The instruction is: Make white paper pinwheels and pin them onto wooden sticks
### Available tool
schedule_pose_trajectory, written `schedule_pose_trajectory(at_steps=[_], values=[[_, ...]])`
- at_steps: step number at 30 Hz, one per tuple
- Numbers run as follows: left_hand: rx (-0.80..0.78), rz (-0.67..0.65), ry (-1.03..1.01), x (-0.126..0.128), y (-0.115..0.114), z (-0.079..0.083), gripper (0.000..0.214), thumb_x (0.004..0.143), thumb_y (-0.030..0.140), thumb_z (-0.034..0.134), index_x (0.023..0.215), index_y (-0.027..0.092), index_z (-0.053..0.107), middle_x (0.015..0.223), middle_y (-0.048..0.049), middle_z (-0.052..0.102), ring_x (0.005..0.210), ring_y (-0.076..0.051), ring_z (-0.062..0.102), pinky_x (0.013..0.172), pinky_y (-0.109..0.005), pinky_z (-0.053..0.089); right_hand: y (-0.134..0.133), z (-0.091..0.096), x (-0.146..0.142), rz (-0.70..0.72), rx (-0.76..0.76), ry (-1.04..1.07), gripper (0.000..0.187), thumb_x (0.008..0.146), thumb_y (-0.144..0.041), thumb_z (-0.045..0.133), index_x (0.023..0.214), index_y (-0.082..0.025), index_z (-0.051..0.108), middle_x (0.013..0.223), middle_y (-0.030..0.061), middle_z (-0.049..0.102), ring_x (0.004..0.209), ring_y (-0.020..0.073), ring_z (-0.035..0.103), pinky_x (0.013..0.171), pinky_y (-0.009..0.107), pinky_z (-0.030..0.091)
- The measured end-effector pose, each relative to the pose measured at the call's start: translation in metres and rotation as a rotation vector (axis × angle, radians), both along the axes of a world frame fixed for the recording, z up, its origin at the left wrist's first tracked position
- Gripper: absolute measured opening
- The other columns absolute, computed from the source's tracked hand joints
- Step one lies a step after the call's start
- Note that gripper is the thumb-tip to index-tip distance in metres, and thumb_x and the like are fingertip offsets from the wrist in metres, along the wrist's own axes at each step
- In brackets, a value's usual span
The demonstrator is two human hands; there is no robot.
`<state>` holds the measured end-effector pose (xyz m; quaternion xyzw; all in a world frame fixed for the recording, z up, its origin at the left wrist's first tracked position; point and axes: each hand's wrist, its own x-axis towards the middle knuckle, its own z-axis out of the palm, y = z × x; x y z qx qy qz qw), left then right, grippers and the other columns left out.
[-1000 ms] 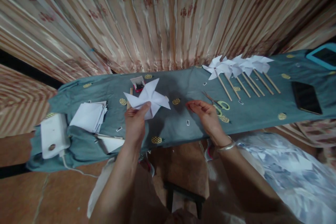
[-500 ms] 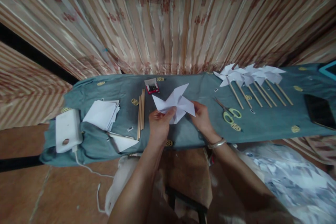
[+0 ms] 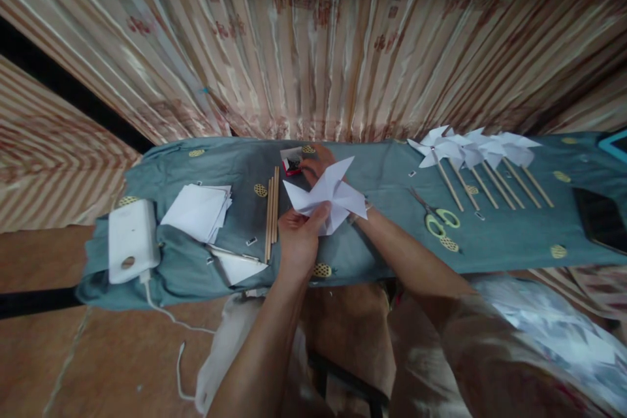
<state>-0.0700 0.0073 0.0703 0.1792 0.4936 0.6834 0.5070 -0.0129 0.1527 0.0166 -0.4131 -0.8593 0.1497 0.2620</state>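
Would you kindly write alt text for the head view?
The left hand holds a white paper pinwheel over a teal pineapple-print cloth; the right hand, partly hidden, is beside a small red-and-white box. More white pinwheels with wooden sticks lie at right.

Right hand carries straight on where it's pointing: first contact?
Likely the small, open red-and-white box with dark contents, right by the fingertips of the right hand. Depth is unclear; they may already touch it.
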Motion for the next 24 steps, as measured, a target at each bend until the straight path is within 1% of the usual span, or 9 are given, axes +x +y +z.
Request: schedule_pose_trajectory(at_steps=[2, 5, 8, 10, 12, 14, 16, 20, 24], values=[[0.025, 0.01, 0.009, -0.002, 0.0, 0.0, 0.02, 0.052, 0.028, 0.085, 0.067, 0.018, 0.075, 0.064, -0.0014, 0.072, 0.062, -0.016, 0.066, 0.07, -0.029, 0.053, 0.009, 0.005, -0.014, 0.021, 0.014, -0.05, 0.021, 0.089, -0.017, 0.056, 0.102, -0.013, 0.072, 0.139, 0.014, 0.051, 0.134, 0.0248, 0.039, 0.115, 0.04, 0.031], [0.046, 0.028, 0.022, -0.005, 0.0, 0.0, 0.018, 0.054, 0.026, 0.084, 0.067, 0.018, 0.075, 0.064, -0.0014, 0.073, 0.063, -0.015, 0.067, 0.07, -0.029, 0.053, 0.017, 0.016, -0.027, 0.036, 0.021, -0.139, 0.017, 0.089, -0.015, 0.056, 0.091, -0.009, 0.072, 0.132, 0.0178, 0.053, 0.13, 0.0268, 0.039, 0.109, 0.042, 0.037], [0.017, 0.054, 0.034, -0.007, 0.0, 0.001, 0.017, 0.055, 0.026, 0.083, 0.069, 0.018, 0.076, 0.066, -0.0021, 0.073, 0.067, -0.016, 0.068, 0.071, -0.029, 0.054, 0.018, 0.027, -0.034, 0.035, 0.024, -0.236, 0.014, 0.089, -0.015, 0.059, 0.087, -0.008, 0.07, 0.128, 0.022, 0.054, 0.127, 0.0302, 0.041, 0.103, 0.047, 0.042], [0.005, 0.057, 0.034, -0.008, 0.0, 0.001, 0.02, 0.054, 0.026, 0.084, 0.07, 0.018, 0.076, 0.069, -0.0029, 0.074, 0.069, -0.017, 0.069, 0.072, -0.03, 0.054, 0.017, 0.031, -0.036, 0.044, 0.027, -0.296, 0.012, 0.088, -0.016, 0.062, 0.086, -0.007, 0.07, 0.13, 0.0231, 0.054, 0.123, 0.0295, 0.047, 0.103, 0.048, 0.043], [0.009, 0.057, 0.03, -0.009, 0.0, 0.0, 0.022, 0.053, 0.027, 0.084, 0.072, 0.018, 0.077, 0.072, -0.0037, 0.076, 0.07, -0.018, 0.069, 0.072, -0.031, 0.055, 0.019, 0.034, -0.039, 0.046, 0.031, -0.35, 0.014, 0.089, -0.021, 0.063, 0.094, -0.009, 0.068, 0.131, 0.0189, 0.056, 0.119, 0.027, 0.053, 0.102, 0.048, 0.044], [0.018, 0.069, 0.033, -0.01, 0.0, -0.001, 0.022, 0.053, 0.026, 0.084, 0.072, 0.018, 0.077, 0.074, -0.0035, 0.076, 0.07, -0.018, 0.069, 0.072, -0.03, 0.055, 0.022, 0.036, -0.042, 0.04, 0.031, -0.392, 0.025, 0.092, -0.029, 0.062, 0.111, -0.013, 0.064, 0.129, 0.0123, 0.058, 0.114, 0.0247, 0.058, 0.098, 0.048, 0.049], [0.023, 0.082, 0.038, -0.012, 0.0, -0.002, 0.02, 0.054, 0.025, 0.083, 0.072, 0.019, 0.077, 0.073, -0.0025, 0.076, 0.069, -0.017, 0.068, 0.069, -0.029, 0.054, 0.026, 0.035, -0.046, 0.04, 0.018, -0.409, 0.035, 0.093, -0.035, 0.06, 0.123, -0.017, 0.058, 0.127, 0.0092, 0.06, 0.11, 0.0233, 0.061, 0.092, 0.046, 0.053], [0.037, 0.117, 0.032, -0.016, 0.001, -0.001, 0.018, 0.056, 0.025, 0.082, 0.072, 0.019, 0.076, 0.074, -0.001, 0.075, 0.072, -0.017, 0.068, 0.071, -0.028, 0.055, 0.037, 0.03, -0.051, 0.055, -0.059, -0.362, 0.036, 0.093, -0.035, 0.06, 0.125, -0.017, 0.057, 0.126, 0.0098, 0.06, 0.107, 0.0228, 0.062, 0.09, 0.045, 0.054], [0.034, 0.147, 0.041, -0.02, 0.003, 0.004, 0.018, 0.055, 0.024, 0.083, 0.07, 0.019, 0.074, 0.07, 0.0, 0.073, 0.077, -0.018, 0.069, 0.075, -0.029, 0.055, 0.045, 0.019, -0.054, 0.085, -0.19, -0.175, 0.037, 0.093, -0.035, 0.06, 0.125, -0.016, 0.057, 0.126, 0.0096, 0.06, 0.107, 0.0228, 0.062, 0.089, 0.044, 0.054]])
